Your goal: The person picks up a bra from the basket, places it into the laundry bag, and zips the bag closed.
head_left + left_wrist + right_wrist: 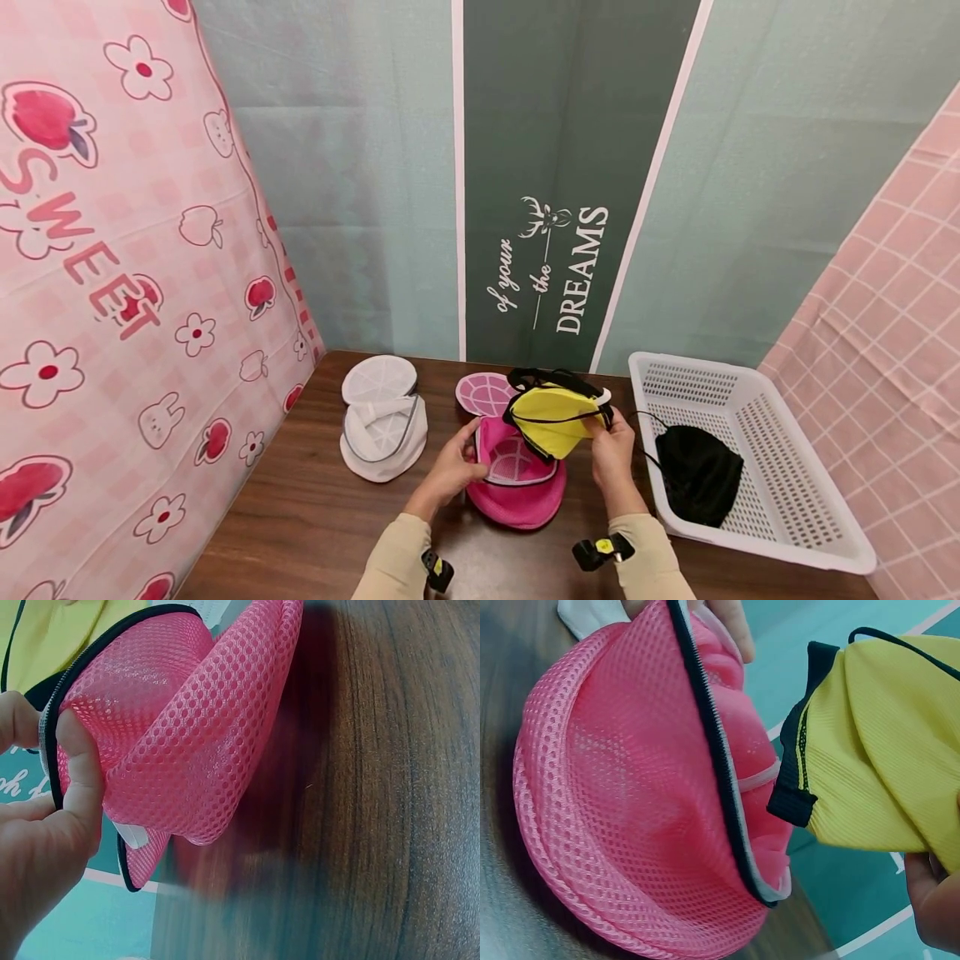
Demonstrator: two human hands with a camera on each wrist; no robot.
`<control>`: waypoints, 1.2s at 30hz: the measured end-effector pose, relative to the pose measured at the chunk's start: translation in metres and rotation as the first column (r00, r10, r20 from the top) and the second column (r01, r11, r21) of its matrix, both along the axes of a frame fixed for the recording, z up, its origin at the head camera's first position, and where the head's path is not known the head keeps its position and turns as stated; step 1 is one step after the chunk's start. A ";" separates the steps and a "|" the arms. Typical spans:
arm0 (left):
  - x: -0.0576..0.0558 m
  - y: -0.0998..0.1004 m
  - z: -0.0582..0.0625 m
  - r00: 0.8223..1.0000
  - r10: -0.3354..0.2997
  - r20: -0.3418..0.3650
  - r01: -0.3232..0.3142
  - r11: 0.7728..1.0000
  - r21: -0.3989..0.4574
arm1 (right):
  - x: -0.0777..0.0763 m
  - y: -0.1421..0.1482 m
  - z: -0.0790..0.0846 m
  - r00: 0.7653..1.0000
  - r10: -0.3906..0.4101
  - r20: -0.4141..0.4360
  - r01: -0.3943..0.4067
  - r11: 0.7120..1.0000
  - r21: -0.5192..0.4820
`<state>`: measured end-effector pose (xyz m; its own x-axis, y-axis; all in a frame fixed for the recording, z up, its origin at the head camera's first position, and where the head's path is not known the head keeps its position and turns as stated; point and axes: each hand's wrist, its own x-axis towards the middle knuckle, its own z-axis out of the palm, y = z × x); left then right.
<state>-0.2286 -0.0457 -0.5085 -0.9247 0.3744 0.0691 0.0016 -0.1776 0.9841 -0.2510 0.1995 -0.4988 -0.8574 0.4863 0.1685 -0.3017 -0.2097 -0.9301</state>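
Note:
A pink mesh laundry bag stands on the wooden table with its zipped mouth open. My left hand pinches the left edge of that mouth; in the left wrist view, thumb and fingers sit on either side of the black zipper edge. Over the bag's right side, my right hand grips a yellow fabric item with black trim and thin black cords. In the right wrist view, the black-trimmed end of the yellow item overhangs the bag's opening.
Left on the table sits a white mesh laundry bag, its round top folded back. A white perforated basket on the right contains a black fabric item with a thin cord. Patterned curtains hang behind and at both sides.

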 end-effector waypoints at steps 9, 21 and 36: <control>-0.002 0.001 -0.003 1.000 0.004 0.015 -0.004 1.000 0.000 | -0.002 -0.005 -0.009 0.999 0.054 0.005 -0.054 0.998 -0.032; -0.008 0.002 -0.019 1.000 0.019 -0.009 -0.019 1.000 -0.017 | 0.000 -0.004 -0.018 0.976 0.218 0.029 -0.219 0.973 0.067; -0.007 0.004 -0.019 1.000 -0.011 -0.019 0.011 1.000 0.004 | -0.009 0.000 -0.037 0.962 0.250 0.110 -0.269 0.936 0.226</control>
